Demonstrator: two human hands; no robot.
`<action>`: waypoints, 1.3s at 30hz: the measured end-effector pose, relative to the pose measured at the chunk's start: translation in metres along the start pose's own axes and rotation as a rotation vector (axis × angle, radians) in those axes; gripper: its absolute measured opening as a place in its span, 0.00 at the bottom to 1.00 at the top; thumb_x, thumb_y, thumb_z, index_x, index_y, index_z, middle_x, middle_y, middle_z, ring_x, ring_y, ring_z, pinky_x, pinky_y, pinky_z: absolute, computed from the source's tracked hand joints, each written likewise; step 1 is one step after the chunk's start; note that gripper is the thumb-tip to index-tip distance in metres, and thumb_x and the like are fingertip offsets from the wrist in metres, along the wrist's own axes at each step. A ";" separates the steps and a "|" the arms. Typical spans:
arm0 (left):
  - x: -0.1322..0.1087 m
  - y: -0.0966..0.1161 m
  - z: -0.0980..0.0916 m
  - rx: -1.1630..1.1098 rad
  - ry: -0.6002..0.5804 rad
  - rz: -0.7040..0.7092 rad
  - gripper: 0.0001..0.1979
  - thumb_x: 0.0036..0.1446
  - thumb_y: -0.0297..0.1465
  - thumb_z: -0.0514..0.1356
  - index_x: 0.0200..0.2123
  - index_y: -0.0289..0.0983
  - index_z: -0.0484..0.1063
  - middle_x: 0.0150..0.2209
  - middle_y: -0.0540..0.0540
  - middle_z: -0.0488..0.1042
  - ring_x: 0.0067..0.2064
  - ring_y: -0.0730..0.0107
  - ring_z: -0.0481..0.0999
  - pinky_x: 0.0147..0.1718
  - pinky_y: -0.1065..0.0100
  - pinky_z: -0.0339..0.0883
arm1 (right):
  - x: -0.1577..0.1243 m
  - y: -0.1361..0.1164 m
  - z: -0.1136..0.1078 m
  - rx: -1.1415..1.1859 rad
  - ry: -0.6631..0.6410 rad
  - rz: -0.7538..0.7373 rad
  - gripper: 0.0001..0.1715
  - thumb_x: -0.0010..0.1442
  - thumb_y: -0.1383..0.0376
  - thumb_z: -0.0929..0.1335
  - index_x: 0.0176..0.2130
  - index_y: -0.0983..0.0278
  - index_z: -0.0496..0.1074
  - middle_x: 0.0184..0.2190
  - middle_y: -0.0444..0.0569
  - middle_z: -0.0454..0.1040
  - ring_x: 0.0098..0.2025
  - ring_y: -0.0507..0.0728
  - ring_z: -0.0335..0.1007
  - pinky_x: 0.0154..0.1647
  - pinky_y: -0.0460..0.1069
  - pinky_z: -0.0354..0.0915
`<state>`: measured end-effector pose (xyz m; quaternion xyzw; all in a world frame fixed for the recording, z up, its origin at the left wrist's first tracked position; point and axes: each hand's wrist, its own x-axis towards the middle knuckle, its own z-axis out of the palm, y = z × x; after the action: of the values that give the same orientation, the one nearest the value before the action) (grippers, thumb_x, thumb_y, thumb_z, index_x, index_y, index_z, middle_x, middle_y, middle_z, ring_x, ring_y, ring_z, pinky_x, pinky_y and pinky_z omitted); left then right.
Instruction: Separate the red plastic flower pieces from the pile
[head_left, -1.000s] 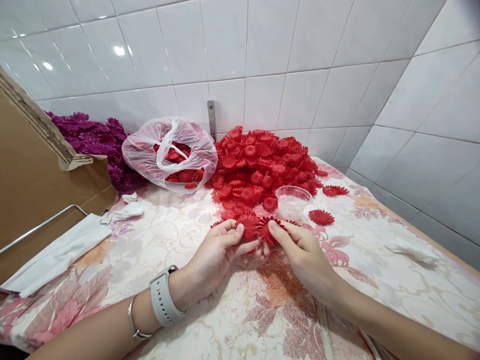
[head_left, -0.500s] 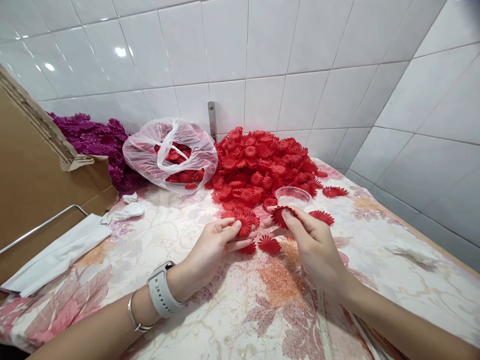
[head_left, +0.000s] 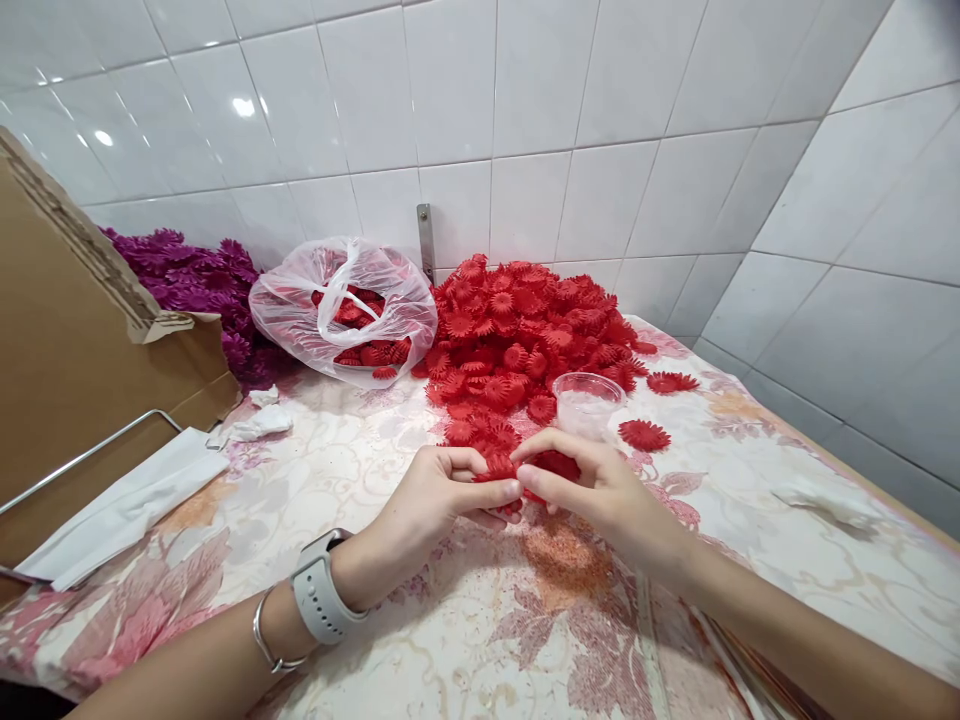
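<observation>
My left hand (head_left: 442,490) is closed on a red petal-edged flower (head_left: 495,467), held between thumb and fingers above the table. My right hand (head_left: 581,475) meets it from the other side, its thumb and forefinger pinched at the flower's right edge. More red (head_left: 553,464) shows beneath my right fingers; whether it is gripped or lies on the table I cannot tell. Just past my hands rises a big heap of similar red flowers (head_left: 525,325), and a single red flower (head_left: 645,435) lies to the right of a clear plastic cup (head_left: 589,400).
Left of the heap sits a clear plastic bag (head_left: 289,300) with red flowers inside, then a purple flower pile (head_left: 187,275). A cardboard box (head_left: 75,270) stands at far left beside white paper (head_left: 127,510). Tiled wall (head_left: 525,90) closes off the back; a floral cloth (head_left: 360,670) covers the table.
My right hand has moved left and inward, from holding a dark red flower apart to touching the flower in my left hand. The cup is now more exposed.
</observation>
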<state>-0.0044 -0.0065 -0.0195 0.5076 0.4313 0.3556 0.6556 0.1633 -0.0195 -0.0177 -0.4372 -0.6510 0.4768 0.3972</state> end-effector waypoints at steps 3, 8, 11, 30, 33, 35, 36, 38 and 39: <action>0.001 0.000 0.001 0.040 -0.052 -0.005 0.08 0.40 0.30 0.67 0.21 0.32 0.72 0.22 0.49 0.74 0.24 0.77 0.73 0.26 0.76 0.65 | 0.002 0.002 0.000 0.107 -0.091 0.025 0.09 0.53 0.60 0.67 0.29 0.64 0.68 0.23 0.42 0.67 0.23 0.48 0.62 0.24 0.44 0.60; 0.005 0.000 0.000 -0.033 0.018 -0.025 0.09 0.43 0.33 0.65 0.26 0.34 0.73 0.25 0.49 0.75 0.27 0.74 0.75 0.29 0.73 0.67 | 0.005 0.003 -0.003 0.083 0.099 0.028 0.11 0.54 0.60 0.66 0.26 0.64 0.65 0.18 0.38 0.63 0.20 0.47 0.57 0.20 0.42 0.56; 0.006 -0.003 -0.001 0.038 0.024 0.004 0.09 0.43 0.34 0.65 0.26 0.34 0.73 0.24 0.50 0.74 0.25 0.75 0.73 0.24 0.75 0.65 | 0.004 0.001 -0.001 0.067 0.047 0.076 0.09 0.52 0.60 0.67 0.28 0.64 0.68 0.20 0.39 0.65 0.20 0.47 0.58 0.19 0.42 0.54; 0.004 -0.007 0.000 0.134 -0.067 0.200 0.08 0.44 0.31 0.65 0.30 0.34 0.74 0.30 0.48 0.75 0.30 0.73 0.73 0.32 0.71 0.68 | 0.004 0.010 0.001 0.164 0.163 0.139 0.24 0.42 0.57 0.73 0.17 0.64 0.56 0.13 0.37 0.61 0.17 0.45 0.51 0.18 0.44 0.44; 0.003 -0.008 -0.001 0.198 -0.085 0.276 0.06 0.46 0.31 0.64 0.29 0.35 0.75 0.29 0.49 0.75 0.31 0.74 0.73 0.32 0.73 0.67 | 0.005 0.012 0.002 0.210 0.064 0.166 0.26 0.41 0.55 0.74 0.17 0.63 0.54 0.13 0.37 0.61 0.17 0.45 0.52 0.18 0.43 0.45; 0.003 -0.008 -0.001 0.194 -0.097 0.269 0.06 0.46 0.31 0.64 0.28 0.35 0.75 0.29 0.49 0.75 0.30 0.74 0.73 0.32 0.73 0.66 | 0.005 0.014 0.001 0.231 0.006 0.183 0.26 0.41 0.54 0.74 0.19 0.63 0.56 0.14 0.37 0.61 0.17 0.46 0.53 0.17 0.43 0.45; 0.003 -0.008 -0.001 0.176 -0.100 0.248 0.06 0.46 0.31 0.64 0.28 0.35 0.75 0.28 0.49 0.75 0.30 0.74 0.73 0.31 0.73 0.66 | 0.005 0.013 0.000 0.228 -0.019 0.190 0.25 0.42 0.53 0.73 0.19 0.64 0.57 0.14 0.37 0.61 0.17 0.46 0.53 0.17 0.43 0.45; 0.004 -0.007 -0.001 0.114 -0.090 0.185 0.06 0.46 0.31 0.64 0.27 0.35 0.74 0.27 0.49 0.75 0.28 0.75 0.73 0.29 0.73 0.66 | 0.004 0.011 -0.001 0.205 -0.057 0.205 0.22 0.43 0.52 0.72 0.22 0.65 0.62 0.15 0.38 0.62 0.17 0.46 0.53 0.16 0.43 0.46; 0.004 -0.007 -0.001 0.069 -0.075 0.149 0.06 0.45 0.32 0.64 0.27 0.35 0.73 0.25 0.50 0.74 0.27 0.75 0.72 0.27 0.74 0.65 | 0.004 0.009 -0.001 0.194 -0.069 0.215 0.21 0.44 0.51 0.71 0.23 0.65 0.64 0.16 0.39 0.62 0.17 0.46 0.53 0.16 0.43 0.46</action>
<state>-0.0036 -0.0037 -0.0274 0.5735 0.3795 0.3689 0.6253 0.1649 -0.0142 -0.0253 -0.4473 -0.5644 0.5921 0.3616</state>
